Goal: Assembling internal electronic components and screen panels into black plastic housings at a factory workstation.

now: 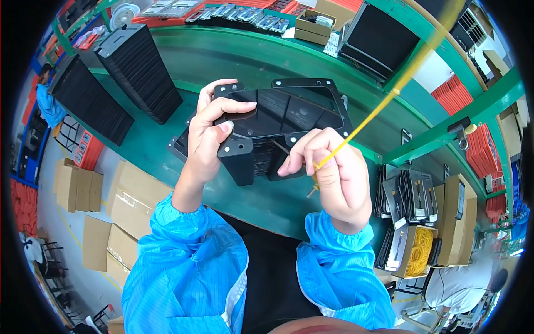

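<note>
- Our left hand [208,136] grips a stack of black trays [278,125], held above the green bench [222,61].
- Our right hand [334,170] pinches a stretched yellow band [384,103]; we judge the stack not yet bound.

Green desk [222,58] underneath, 2 long stacks of black trays [142,72] lying at the far left. Cardboard boxes [119,214] piled on the floor, left side. Box of yellow bands [420,250] at the right, dark flat parts [409,195] stacked just behind it.
</note>
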Tool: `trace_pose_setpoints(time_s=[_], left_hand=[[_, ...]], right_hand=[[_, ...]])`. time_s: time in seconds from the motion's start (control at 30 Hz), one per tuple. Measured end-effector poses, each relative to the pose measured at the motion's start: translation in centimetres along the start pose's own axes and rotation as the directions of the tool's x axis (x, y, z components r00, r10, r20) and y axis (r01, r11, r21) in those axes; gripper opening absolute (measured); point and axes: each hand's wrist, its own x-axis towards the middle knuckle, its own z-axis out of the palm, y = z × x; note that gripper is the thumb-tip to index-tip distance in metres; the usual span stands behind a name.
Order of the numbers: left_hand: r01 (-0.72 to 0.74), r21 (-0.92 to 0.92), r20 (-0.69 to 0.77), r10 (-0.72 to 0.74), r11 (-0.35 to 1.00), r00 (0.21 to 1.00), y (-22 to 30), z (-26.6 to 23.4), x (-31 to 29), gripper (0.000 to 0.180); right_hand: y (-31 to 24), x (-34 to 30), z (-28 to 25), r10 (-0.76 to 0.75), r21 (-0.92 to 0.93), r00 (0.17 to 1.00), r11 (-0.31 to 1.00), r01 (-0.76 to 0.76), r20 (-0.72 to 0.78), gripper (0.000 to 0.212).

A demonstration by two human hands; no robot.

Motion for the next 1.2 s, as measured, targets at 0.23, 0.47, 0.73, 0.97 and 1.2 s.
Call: trace_pose_setpoints(time_s=[0.23,0.47,0.73,0.97,1.2], left_hand=[[-0.185,0.09,0.162,0.169,0.979,0.972,-0.2,-1.5,1.0,0.072],[-0.122,0.201,0.124,0.099,0.972,0.987,1.4,-1.8,1.1,0.079],[0.254,-0.614,-0.263,-0.497,0.747,0.827,-4.7,-5.3,-0.4,0.051],[0.249,0.591,-0.359,-0.027,0.767,0.933,-8.2,-7.5,-9.0,0.068],[0.285,0.737,-0.21,-0.193,0.612,0.958,-11.2,-8.2,-12.4,0.084]], right_hand=[[0.0,0.9,0.3,-0.09,-0.381,0.952,0.902,0.202,0.293,0.029],[2.4,0.6,1.5,-0.164,0.103,0.984,0.98,0.171,-0.066,0.027],[1.4,0.7,-3.5,-0.383,-0.214,0.78,0.924,0.317,-0.496,0.031],[6.4,1.0,-10.2,-0.117,-0.425,0.843,0.894,-0.141,-0.525,0.027],[14.1,2.8,-15.1,-0.213,-0.552,0.712,0.784,-0.284,-0.669,0.019]])
